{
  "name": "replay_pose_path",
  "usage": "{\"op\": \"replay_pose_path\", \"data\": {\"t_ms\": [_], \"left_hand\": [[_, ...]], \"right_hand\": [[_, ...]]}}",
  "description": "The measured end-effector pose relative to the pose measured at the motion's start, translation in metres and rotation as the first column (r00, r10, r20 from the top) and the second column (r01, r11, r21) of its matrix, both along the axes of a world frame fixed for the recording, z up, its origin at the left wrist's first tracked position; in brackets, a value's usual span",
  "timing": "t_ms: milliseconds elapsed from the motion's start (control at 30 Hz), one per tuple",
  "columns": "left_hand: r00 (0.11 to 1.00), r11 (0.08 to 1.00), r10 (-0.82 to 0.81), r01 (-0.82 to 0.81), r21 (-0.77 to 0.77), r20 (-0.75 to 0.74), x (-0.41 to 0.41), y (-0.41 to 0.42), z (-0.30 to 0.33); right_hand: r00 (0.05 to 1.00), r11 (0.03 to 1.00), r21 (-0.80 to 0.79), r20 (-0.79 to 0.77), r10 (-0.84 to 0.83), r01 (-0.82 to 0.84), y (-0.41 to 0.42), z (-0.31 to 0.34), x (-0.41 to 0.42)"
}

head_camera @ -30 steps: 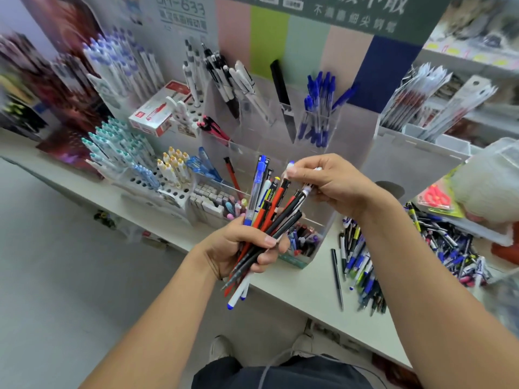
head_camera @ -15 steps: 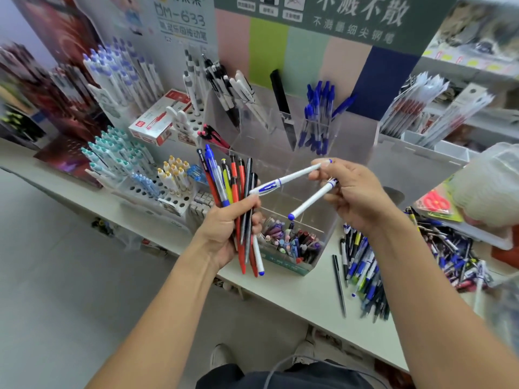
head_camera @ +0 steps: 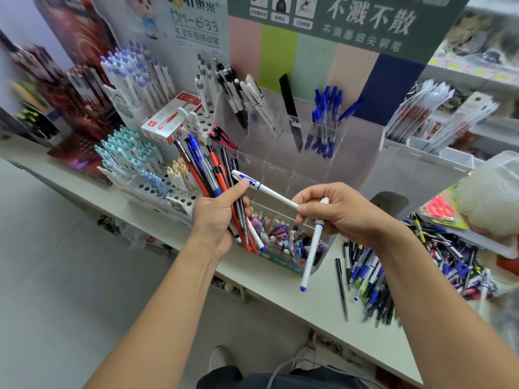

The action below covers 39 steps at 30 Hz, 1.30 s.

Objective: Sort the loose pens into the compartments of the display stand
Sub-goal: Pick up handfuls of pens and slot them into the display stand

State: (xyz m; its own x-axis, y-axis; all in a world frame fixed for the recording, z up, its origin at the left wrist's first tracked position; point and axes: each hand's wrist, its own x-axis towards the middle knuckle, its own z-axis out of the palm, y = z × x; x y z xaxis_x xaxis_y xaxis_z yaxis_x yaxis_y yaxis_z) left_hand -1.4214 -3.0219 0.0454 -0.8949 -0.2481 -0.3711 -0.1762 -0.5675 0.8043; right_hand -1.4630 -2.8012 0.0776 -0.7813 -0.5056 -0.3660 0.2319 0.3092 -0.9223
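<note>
Fingers [head_camera: 304, 213] curled round white pens [head_camera: 311, 248], left round a bundle [head_camera: 213, 178] — pale counter [head_camera: 295, 299], loose heap [head_camera: 421, 262].

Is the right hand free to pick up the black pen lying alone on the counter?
Probably not yet: the right hand already holds two white pens. The black pen itself lies uncovered, left of the loose pile.

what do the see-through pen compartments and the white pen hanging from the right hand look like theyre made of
Compartments: probably clear acrylic or similar rigid plastic. The flat walls are see-through, with pale edges, and the pens behind show through.

White pen hanging from the right hand: looks like smooth white moulded plastic with a blue tip. Its even, slightly glossy barrel suggests this; it cannot be told for certain.
</note>
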Motion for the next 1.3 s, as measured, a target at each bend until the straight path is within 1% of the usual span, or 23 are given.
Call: {"op": "replay_pose_path", "data": {"t_ms": [67,133,200,267,333,433,467,500,533,567,600,633,667,700,733,800,867,900,1000,1100,1167,1233,1300], "left_hand": [[1.0,0.999,0.006,-0.007,-0.032,-0.021,-0.001,-0.003,0.002],[0.999,0.995,-0.008,0.004,-0.103,-0.042,-0.002,-0.008,0.002],[0.997,0.983,-0.051,0.04,-0.182,-0.054,-0.002,-0.012,0.004],[0.993,0.965,-0.11,0.096,-0.245,-0.043,-0.002,-0.014,0.006],[0.99,0.956,-0.137,0.126,-0.267,-0.025,-0.002,-0.013,0.006],[0.994,0.96,-0.11,0.103,-0.262,-0.013,0.001,-0.011,0.006],[0.995,0.962,-0.096,0.09,-0.258,-0.013,0.002,-0.012,0.006],[0.996,0.966,-0.084,0.079,-0.246,-0.009,0.004,-0.015,0.006],[0.997,0.971,-0.08,0.078,-0.224,0.0,0.007,-0.019,0.005],[0.996,0.976,-0.091,0.094,-0.196,0.021,0.01,-0.023,0.005],[0.992,0.976,-0.119,0.126,-0.176,0.048,0.014,-0.026,0.003],[0.985,0.973,-0.151,0.162,-0.166,0.078,0.018,-0.028,0.002],[0.979,0.968,-0.177,0.192,-0.162,0.101,0.022,-0.028,0.0],[0.974,0.965,-0.197,0.213,-0.151,0.115,0.025,-0.026,-0.002],[0.969,0.964,-0.214,0.229,-0.137,0.12,0.027,-0.024,-0.004],[0.965,0.964,-0.234,0.247,-0.103,0.118,0.028,-0.02,-0.004],[0.963,0.964,-0.245,0.254,-0.076,0.112,0.027,-0.018,-0.004],[0.962,0.964,-0.25,0.258,-0.068,0.105,0.026,-0.019,-0.002],[0.963,0.963,-0.255,0.261,-0.066,0.082,0.023,-0.023,0.003],[0.968,0.965,-0.24,0.246,-0.09,0.076,0.021,-0.03,0.008],[0.971,0.967,-0.232,0.236,-0.096,0.058,0.018,-0.033,0.009],[0.972,0.969,-0.229,0.232,-0.085,0.043,0.016,-0.034,0.011],[0.972,0.97,-0.231,0.234,-0.069,0.04,0.016,-0.032,0.012]], "right_hand": [[0.991,0.989,0.08,-0.031,0.131,-0.128,-0.003,0.008,-0.001],[0.964,0.954,0.184,-0.077,0.253,-0.236,-0.011,0.017,-0.004],[0.937,0.922,0.269,-0.135,0.322,-0.279,-0.02,0.023,-0.009],[0.935,0.927,0.275,-0.175,0.308,-0.253,-0.031,0.027,-0.015],[0.932,0.934,0.274,-0.213,0.293,-0.23,-0.043,0.028,-0.02],[0.898,0.904,0.345,-0.265,0.351,-0.252,-0.055,0.03,-0.02],[0.899,0.904,0.357,-0.275,0.342,-0.235,-0.055,0.033,-0.02],[0.909,0.921,0.343,-0.297,0.294,-0.185,-0.053,0.038,-0.022],[0.917,0.948,0.298,-0.338,0.211,-0.108,-0.05,0.045,-0.028],[0.914,0.976,0.217,-0.394,0.101,-0.014,-0.046,0.055,-0.034],[0.888,0.99,0.114,-0.46,-0.016,0.077,-0.044,0.066,-0.043],[0.84,0.989,0.022,-0.531,-0.113,0.147,-0.042,0.078,-0.052],[0.769,0.98,-0.037,-0.615,-0.175,0.193,-0.042,0.089,-0.063],[0.675,0.974,-0.061,-0.711,-0.196,0.219,-0.045,0.099,-0.074],[0.564,0.969,-0.054,-0.805,-0.185,0.241,-0.05,0.107,-0.086],[0.349,0.954,0.019,-0.933,-0.09,0.298,-0.064,0.116,-0.11],[0.191,0.938,0.109,-0.98,0.047,0.328,-0.078,0.116,-0.129],[0.141,0.937,0.161,-0.982,0.122,0.31,-0.084,0.114,-0.135],[0.069,0.914,0.313,-0.95,0.306,0.257,-0.093,0.105,-0.145],[0.052,0.87,0.445,-0.894,0.445,0.212,-0.097,0.095,-0.15],[0.071,0.86,0.476,-0.879,0.471,0.184,-0.096,0.094,-0.152],[0.076,0.878,0.448,-0.894,0.441,0.17,-0.093,0.103,-0.155],[0.06,0.894,0.406,-0.914,0.402,0.19,-0.091,0.116,-0.157]]}}
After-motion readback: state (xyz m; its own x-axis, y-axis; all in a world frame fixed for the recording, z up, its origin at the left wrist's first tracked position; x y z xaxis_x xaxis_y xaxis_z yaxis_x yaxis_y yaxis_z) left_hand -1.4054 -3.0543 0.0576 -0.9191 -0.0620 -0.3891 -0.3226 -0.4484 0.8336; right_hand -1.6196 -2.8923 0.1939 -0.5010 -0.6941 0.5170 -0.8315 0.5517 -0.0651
